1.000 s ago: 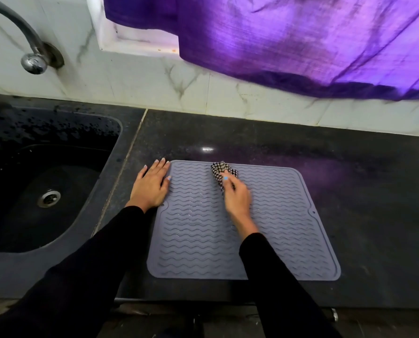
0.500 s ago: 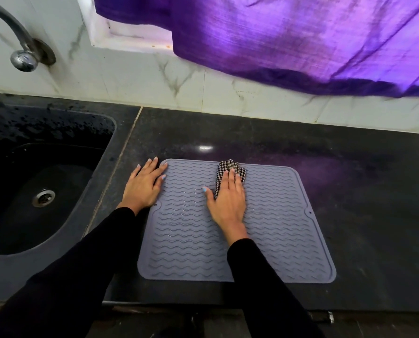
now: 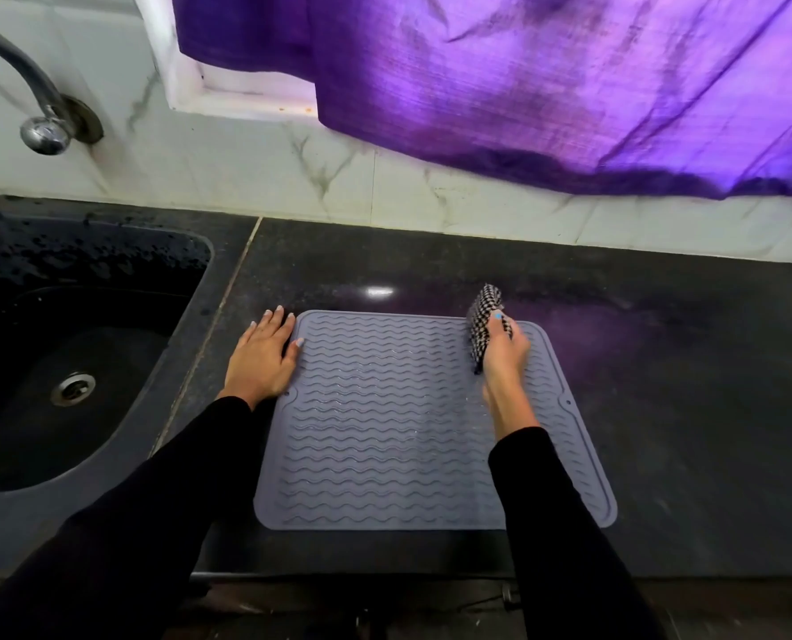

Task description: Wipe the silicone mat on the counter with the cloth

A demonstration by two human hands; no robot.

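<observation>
A grey silicone mat (image 3: pixel 384 431) with wavy ridges lies flat on the dark counter (image 3: pixel 684 385). My left hand (image 3: pixel 262 358) rests flat with straight fingers at the mat's far left corner, partly on the counter. My right hand (image 3: pixel 502 353) grips a bunched black-and-white checked cloth (image 3: pixel 484 316) near the mat's far right corner. The cloth sticks up past my fingers and reaches over the mat's far edge.
A dark sink (image 3: pixel 61 362) with a metal drain (image 3: pixel 73 388) lies left of the mat. A tap (image 3: pixel 38 117) juts from the tiled wall above it. A purple curtain (image 3: pixel 523 85) hangs over the back wall. The counter's front edge runs just below the mat.
My right hand has swept the cloth rightward along the mat's far edge, from the middle to the far right corner. My left hand stays at the left corner.
</observation>
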